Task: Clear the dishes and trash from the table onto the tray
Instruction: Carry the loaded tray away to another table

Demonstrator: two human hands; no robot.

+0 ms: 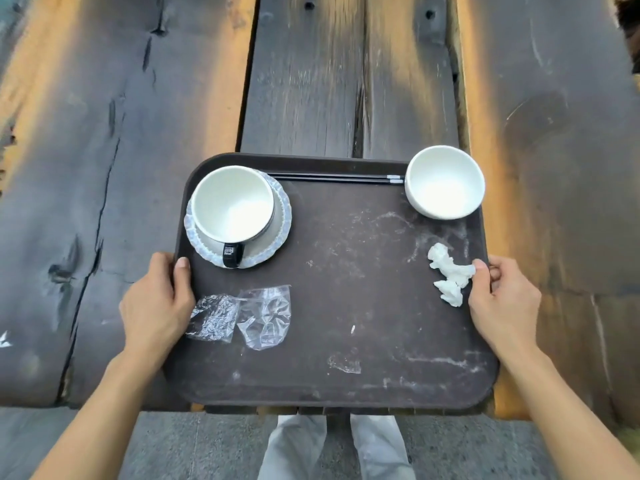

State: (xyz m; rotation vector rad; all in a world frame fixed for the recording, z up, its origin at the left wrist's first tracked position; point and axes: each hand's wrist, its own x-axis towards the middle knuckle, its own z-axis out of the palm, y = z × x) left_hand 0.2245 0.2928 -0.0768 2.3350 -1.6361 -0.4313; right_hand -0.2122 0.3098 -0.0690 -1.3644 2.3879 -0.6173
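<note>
Gripping the dark brown tray (346,341) by both short sides: left hand (157,303) at the left rim with the thumb over the lip and the other fingers hidden beneath; right hand (502,299) mirroring it at the right rim, thumb tip touching the crumpled white tissue (448,273).

Looking nearly finished. Sitting on the tray at upper left, a white cup with a black handle (233,211) nested on a pale scalloped saucer (266,251); lying along the far rim, black chopsticks (332,178); resting at upper right, a white bowl (445,181), seeming to crowd or overhang the far right corner. Lying at lower left of the tray, two clear plastic wrappers (242,315), just beside the left thumb.

Showing nothing loose on the visible planks of the dark wooden table (104,133), so probably only lifting and carrying away remaining.

Overhanging the near table edge slightly at the bottom of the frame, with grey pavement below. Leaving open planks on every other side. Watching that corner bowl and the light wrappers when tilting.
</note>
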